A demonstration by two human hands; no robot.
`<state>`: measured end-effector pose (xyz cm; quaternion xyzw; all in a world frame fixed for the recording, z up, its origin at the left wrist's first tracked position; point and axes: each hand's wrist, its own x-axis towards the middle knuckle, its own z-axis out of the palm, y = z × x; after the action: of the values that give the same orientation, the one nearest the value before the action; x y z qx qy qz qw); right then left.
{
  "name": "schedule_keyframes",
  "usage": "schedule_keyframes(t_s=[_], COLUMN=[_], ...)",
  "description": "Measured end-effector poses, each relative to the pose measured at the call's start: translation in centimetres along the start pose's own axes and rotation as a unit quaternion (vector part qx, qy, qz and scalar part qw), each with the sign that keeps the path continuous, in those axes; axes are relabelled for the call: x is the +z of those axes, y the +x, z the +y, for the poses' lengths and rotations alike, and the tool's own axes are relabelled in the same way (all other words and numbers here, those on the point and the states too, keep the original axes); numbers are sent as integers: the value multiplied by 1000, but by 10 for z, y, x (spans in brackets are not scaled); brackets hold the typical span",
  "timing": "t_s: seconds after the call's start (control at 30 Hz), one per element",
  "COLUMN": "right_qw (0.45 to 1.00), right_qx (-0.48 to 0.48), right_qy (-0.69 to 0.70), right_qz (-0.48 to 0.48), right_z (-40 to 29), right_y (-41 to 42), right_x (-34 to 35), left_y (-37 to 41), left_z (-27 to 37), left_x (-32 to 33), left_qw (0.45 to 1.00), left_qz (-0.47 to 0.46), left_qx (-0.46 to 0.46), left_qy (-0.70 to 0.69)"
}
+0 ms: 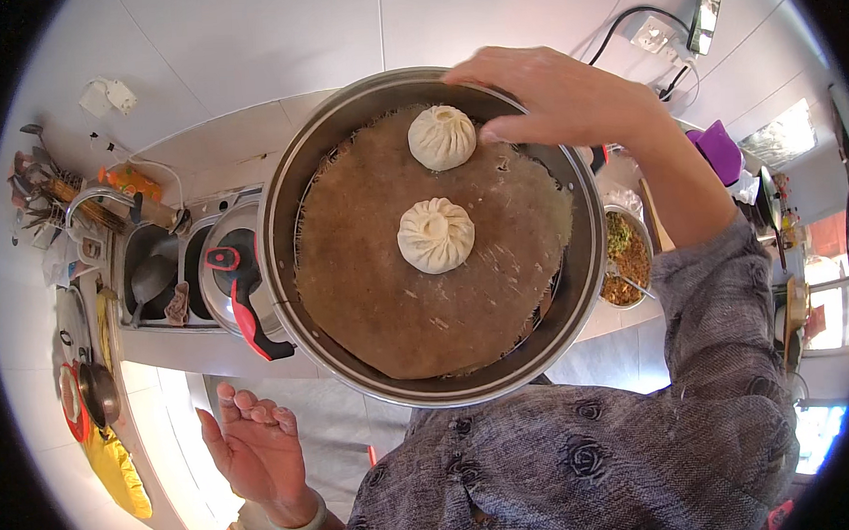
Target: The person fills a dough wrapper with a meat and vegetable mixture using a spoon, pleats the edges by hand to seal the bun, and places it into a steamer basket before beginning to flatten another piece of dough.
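A large round metal steamer (585,258) stands before me, lined with a brown, fray-edged steaming cloth (361,289). Two pleated, raw-looking buns sit on the cloth. One bun (436,236) rests near the middle; the other bun (442,138) lies closer to the far wall. My right hand (559,103) hovers over the far right rim, its thumb close beside the far bun and its fingers spread, holding nothing. Below and left of the steamer, my left hand (258,443) is raised palm up, fingers loosely curled and apart, with nothing in it.
A pot lid with a red-and-black handle (249,308) leans left of the steamer, next to the double sink (128,239) and faucet (102,194). At right is a bowl of chopped filling (626,256) with a spoon. A cord runs to the wall socket (652,35).
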<state>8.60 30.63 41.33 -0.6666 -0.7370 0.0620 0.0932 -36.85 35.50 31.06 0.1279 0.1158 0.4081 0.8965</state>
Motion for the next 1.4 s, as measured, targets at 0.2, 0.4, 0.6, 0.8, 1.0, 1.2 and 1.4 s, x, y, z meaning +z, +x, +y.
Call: schedule_keyframes(t_s=[0.2,0.4,0.6,0.8,1.0,1.2,1.4], right_qw=[993,982,977,979,986,996,902], right_qx=[-25,-79,-87,-50,-50,-19,98], right_qy=[83,33,32,112,34,69,390], right_qz=[-81,-168,-193,-162,-157,-58,155], right_z=[-41,-68,-68,-57,-67,-75,-58], right_y=[-35,-4,5,8,0,-32,-161], right_x=[26,70,83,88,89,37,5], left_y=[7,-1,-10,-13,-13,-33,-66], left_z=[-8,-8,-4,-2,-8,-21,-58], left_x=[2,9,-2,-8,-10,-3,11], left_qw=[1000,1000,998,1000,999,998,997], left_qz=[-10,-22,-52,20,33,48,66], left_qx=[-16,-13,-15,5,-5,19,23], left_qy=[-7,10,12,20,22,32,35])
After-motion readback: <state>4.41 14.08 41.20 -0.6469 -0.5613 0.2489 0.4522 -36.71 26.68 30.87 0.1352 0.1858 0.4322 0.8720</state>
